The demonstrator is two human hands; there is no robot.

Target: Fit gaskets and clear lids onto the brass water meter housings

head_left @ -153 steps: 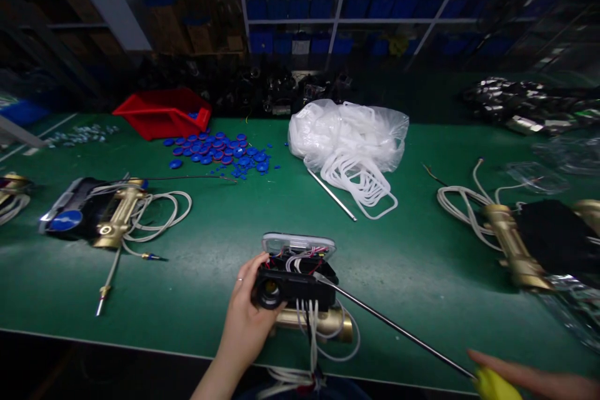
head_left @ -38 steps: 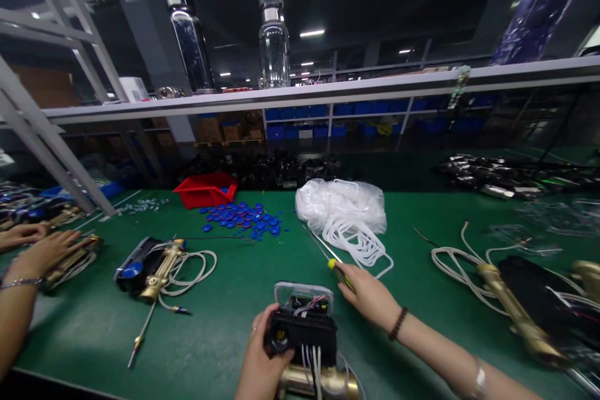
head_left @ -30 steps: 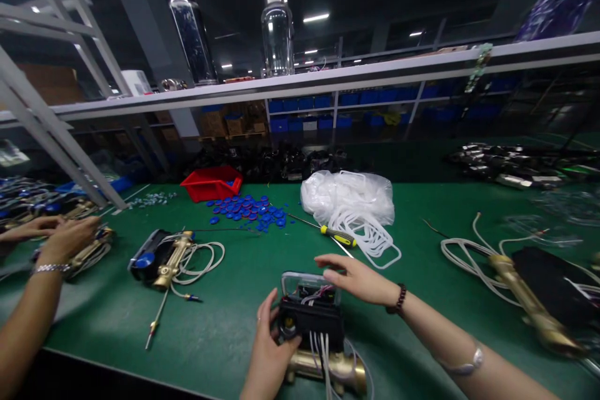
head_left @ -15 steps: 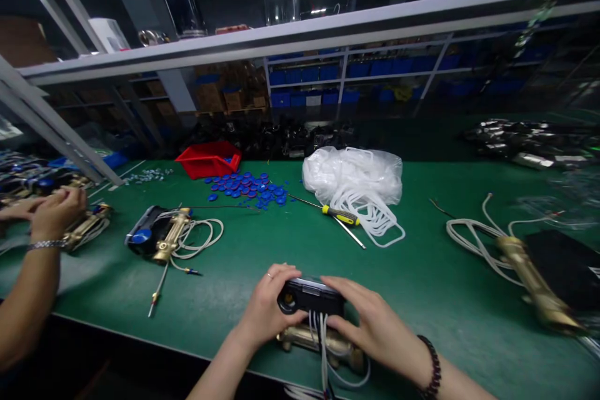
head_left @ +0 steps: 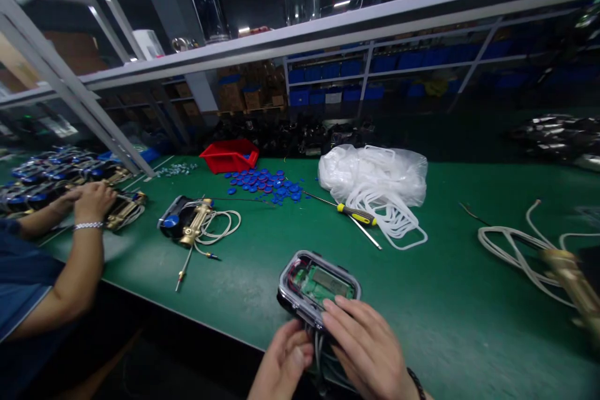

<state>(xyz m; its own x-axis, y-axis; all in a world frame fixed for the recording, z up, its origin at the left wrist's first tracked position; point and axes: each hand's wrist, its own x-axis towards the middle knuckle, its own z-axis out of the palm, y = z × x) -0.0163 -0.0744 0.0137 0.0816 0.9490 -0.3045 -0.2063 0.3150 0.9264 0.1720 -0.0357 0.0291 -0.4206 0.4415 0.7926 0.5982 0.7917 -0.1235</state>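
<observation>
In the head view, a water or heat meter [head_left: 319, 284] with a clear-lidded black housing is tilted toward me; a green circuit board shows through its lid. My right hand [head_left: 368, 347] grips its near right side, fingers lying over the lid's edge. Under the near left edge, my left hand [head_left: 284, 359] has its fingers curled closed close to grey cables [head_left: 319, 350]; what they pinch, if anything, is hidden. The meter's brass body is out of sight below the housing and hands.
Another meter [head_left: 187, 222] with coiled cable lies left, beside a co-worker's hands [head_left: 94, 203]. Further back are a red bin [head_left: 229, 157], blue caps [head_left: 265, 182], a yellow-black screwdriver [head_left: 356, 214] and a bag of white cord [head_left: 372, 175]. A brass meter body [head_left: 569, 278] lies right.
The meter has turned so its lid faces up toward me. My left hand has slid from its left end down to the near edge; my right hand has moved onto the lid's edge. The view has shifted left.
</observation>
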